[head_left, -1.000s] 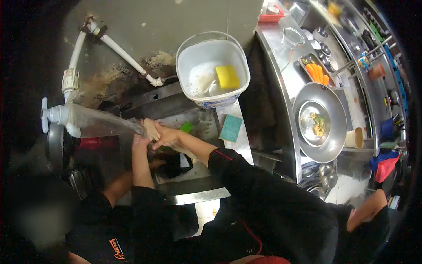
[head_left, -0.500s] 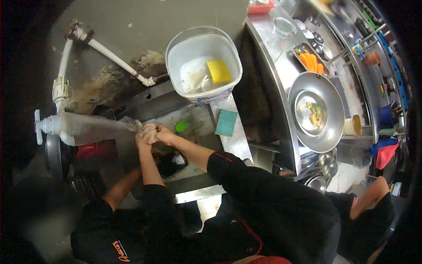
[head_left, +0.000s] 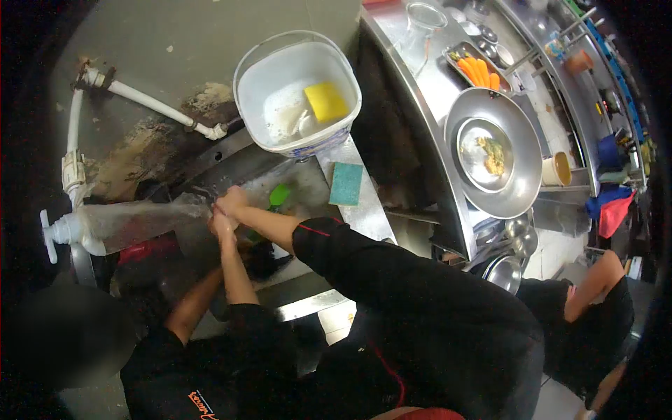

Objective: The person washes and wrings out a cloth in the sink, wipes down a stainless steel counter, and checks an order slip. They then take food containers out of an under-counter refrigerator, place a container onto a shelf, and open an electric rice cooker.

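Observation:
My left hand and my right hand are pressed together in fists over the sink, beneath the end of a clear plastic sleeve tied onto the tap. Half a second ago a wet, cream-coloured cloth showed between them; now it is squeezed in my fists and almost wholly hidden. Water appears to splash around my fingers. Just beyond my right wrist lies a bright green utensil head in the sink. A dark pan-like thing sits under my forearms, partly hidden.
A white bucket holding a yellow sponge stands behind the sink. On the metal ledge lies a green scouring pad. To the right, a steel counter carries a large metal bowl and a tray of carrots. A co-worker's arm reaches in at left.
My hands have closed tightly together around the cloth, which was bunched and visible between them before. The whole view has shifted slightly, so the surroundings sit further left and up.

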Available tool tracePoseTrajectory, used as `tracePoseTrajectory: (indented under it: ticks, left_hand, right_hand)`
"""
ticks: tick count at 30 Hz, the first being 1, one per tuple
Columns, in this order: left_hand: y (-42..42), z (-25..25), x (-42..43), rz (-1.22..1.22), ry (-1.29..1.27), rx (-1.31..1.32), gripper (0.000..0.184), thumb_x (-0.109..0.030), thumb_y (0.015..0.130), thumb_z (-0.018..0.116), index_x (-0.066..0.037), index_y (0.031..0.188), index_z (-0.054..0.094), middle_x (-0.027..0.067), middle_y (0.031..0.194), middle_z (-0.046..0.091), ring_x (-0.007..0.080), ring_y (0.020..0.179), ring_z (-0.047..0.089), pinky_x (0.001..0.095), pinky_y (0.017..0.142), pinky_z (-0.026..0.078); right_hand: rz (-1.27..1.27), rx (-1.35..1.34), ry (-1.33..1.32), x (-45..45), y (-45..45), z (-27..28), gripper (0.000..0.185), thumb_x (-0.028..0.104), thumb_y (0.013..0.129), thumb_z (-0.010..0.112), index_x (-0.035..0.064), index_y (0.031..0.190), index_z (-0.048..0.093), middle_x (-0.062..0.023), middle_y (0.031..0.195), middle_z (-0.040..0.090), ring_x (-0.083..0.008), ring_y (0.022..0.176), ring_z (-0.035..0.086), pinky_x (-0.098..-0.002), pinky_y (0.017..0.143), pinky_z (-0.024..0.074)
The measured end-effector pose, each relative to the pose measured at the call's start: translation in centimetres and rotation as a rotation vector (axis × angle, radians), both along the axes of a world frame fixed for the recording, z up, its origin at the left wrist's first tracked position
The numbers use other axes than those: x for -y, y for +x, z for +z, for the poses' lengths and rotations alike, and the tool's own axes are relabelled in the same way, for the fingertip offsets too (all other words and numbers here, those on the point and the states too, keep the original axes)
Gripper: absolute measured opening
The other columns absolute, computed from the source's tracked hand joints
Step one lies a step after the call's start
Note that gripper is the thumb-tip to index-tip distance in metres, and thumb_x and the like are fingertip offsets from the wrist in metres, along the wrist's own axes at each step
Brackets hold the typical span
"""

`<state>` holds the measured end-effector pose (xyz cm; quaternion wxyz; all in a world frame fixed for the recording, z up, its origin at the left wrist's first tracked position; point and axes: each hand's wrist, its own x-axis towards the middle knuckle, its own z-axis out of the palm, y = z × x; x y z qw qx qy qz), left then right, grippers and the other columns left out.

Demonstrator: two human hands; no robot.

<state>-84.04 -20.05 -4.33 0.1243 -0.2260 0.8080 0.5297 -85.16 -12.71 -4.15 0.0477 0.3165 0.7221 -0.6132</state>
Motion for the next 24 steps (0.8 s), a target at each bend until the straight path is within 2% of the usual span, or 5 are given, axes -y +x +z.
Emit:
tracePoseTrajectory:
  ticks: [4, 16, 19, 22, 24]
  left_hand:
    - [-0.5, -1.9, 2.5, 0.016, 0.676, 0.181, 0.043, -0.041, 0.089, 0.043, -0.008, 0.115, 0.053, 0.0071, 0.102, 0.061, 0.0215, 0.083, 0.059, 0.0341, 0.062, 0.049]
    - [1.4, -1.9, 5.1, -0.120, 0.787, 0.227, 0.049, -0.044, 0.089, 0.038, -0.006, 0.117, 0.050, 0.0085, 0.110, 0.058, 0.0263, 0.095, 0.057, 0.0373, 0.074, 0.050]
    - [2.5, 1.8, 2.0, -0.006, 1.065, 0.025, 0.046, -0.041, 0.089, 0.036, -0.006, 0.116, 0.050, 0.0084, 0.110, 0.058, 0.0261, 0.099, 0.056, 0.0392, 0.077, 0.049]
    - [2.9, 4.0, -1.0, 0.196, 1.361, -0.218, 0.040, -0.034, 0.090, 0.033, -0.006, 0.111, 0.052, 0.0078, 0.106, 0.059, 0.0240, 0.101, 0.054, 0.0419, 0.080, 0.048]
    - [2.4, 1.2, -0.9, 0.265, 1.253, -0.305, 0.040, -0.035, 0.089, 0.035, -0.006, 0.110, 0.052, 0.0079, 0.105, 0.059, 0.0237, 0.098, 0.055, 0.0419, 0.080, 0.048]
  right_hand:
    - [0.148, -0.317, 0.068, -0.4, 1.5, 2.2, 0.014, 0.016, 0.057, 0.061, 0.0023, 0.059, 0.063, -0.0218, 0.069, 0.061, -0.0365, 0.069, 0.061, -0.0410, 0.067, 0.0493]
    - [0.834, -0.564, 0.137, -1.5, 1.0, -0.6, 0.025, 0.016, 0.067, 0.060, 0.0050, 0.090, 0.057, -0.0186, 0.086, 0.061, -0.0337, 0.078, 0.060, -0.0394, 0.067, 0.0473]
    - [0.202, -0.091, -0.354, 1.0, 1.0, 0.0, 0.022, 0.019, 0.075, 0.060, 0.0029, 0.090, 0.056, -0.0178, 0.085, 0.062, -0.0315, 0.078, 0.061, -0.0378, 0.070, 0.0467]
    - [-0.233, -0.242, -0.507, 2.1, -0.5, -1.6, 0.026, 0.024, 0.079, 0.060, 0.0016, 0.090, 0.056, -0.0173, 0.087, 0.062, -0.0311, 0.081, 0.061, -0.0381, 0.071, 0.0471]
    - [-0.041, -0.549, -0.127, 1.3, 1.9, -0.4, 0.029, 0.024, 0.074, 0.064, -0.0001, 0.089, 0.057, -0.0192, 0.087, 0.062, -0.0351, 0.083, 0.060, -0.0393, 0.075, 0.0480]
